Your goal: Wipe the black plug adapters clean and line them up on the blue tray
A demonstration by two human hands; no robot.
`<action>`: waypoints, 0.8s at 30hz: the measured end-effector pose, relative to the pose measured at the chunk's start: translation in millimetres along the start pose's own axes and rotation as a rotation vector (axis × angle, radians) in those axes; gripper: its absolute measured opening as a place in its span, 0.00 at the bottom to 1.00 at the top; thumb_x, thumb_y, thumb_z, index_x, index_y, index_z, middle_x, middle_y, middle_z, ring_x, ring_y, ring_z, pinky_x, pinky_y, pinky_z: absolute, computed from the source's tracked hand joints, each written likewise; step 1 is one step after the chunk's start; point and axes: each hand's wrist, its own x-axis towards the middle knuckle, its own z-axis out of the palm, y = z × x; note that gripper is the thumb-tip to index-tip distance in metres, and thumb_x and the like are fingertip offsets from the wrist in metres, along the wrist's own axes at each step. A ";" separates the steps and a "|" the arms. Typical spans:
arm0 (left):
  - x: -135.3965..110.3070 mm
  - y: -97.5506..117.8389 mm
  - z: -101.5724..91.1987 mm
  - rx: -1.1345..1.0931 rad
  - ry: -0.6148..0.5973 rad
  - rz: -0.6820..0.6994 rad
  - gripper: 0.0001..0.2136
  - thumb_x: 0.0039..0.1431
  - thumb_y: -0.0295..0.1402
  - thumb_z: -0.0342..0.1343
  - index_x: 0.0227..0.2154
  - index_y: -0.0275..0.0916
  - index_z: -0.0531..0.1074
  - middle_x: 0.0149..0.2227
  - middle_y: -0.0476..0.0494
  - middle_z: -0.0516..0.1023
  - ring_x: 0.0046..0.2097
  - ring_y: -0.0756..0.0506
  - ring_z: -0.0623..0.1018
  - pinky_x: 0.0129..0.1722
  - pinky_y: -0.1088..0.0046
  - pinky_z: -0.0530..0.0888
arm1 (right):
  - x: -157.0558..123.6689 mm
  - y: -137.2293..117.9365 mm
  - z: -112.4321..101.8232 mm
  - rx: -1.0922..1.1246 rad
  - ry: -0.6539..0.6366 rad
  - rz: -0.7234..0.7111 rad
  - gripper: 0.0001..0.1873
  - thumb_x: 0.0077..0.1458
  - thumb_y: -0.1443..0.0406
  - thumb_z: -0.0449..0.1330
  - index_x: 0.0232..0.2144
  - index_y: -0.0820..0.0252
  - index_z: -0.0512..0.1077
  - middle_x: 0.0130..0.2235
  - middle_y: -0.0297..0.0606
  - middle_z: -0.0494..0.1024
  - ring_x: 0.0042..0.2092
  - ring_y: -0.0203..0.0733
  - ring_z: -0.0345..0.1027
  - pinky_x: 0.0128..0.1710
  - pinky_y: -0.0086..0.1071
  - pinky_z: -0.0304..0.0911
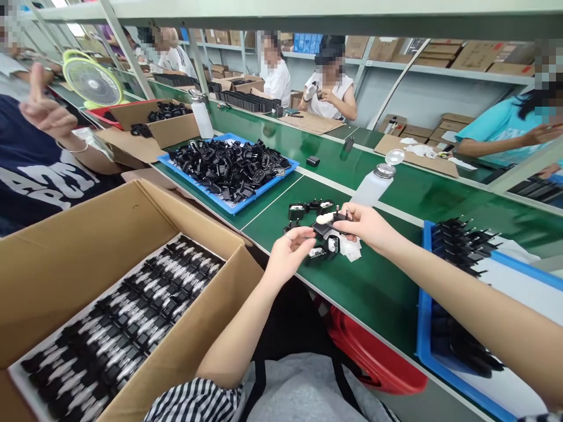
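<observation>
My left hand (pixel 290 249) and my right hand (pixel 367 225) meet over the green bench (pixel 378 287), both pinching one small black plastic part (pixel 324 227). My right hand also grips a white piece against that part. A crumpled white cloth (pixel 352 249) lies just under the hands. Several more black parts (pixel 308 208) sit on the bench right behind them. The fingers of both hands are closed.
A cardboard box (pixel 57 258) with rows of black-and-silver parts stands at my left. A blue tray (pixel 231 205) heaped with black parts lies behind. Another blue tray (pixel 424 328) is at right, a white dispenser bottle (pixel 373 184) beside it. Other people sit around the bench.
</observation>
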 end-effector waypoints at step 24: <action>-6.9 -9.5 -8.1 0.619 -0.025 0.040 0.17 0.42 0.31 0.52 0.40 0.41 0.67 0.37 0.45 0.72 0.34 0.46 0.71 0.34 0.72 0.68 | -0.2 29.9 6.1 -0.775 -0.208 -0.180 0.05 0.42 0.66 0.57 0.26 0.59 0.65 0.30 0.33 0.69 0.32 0.40 0.62 0.32 0.34 0.58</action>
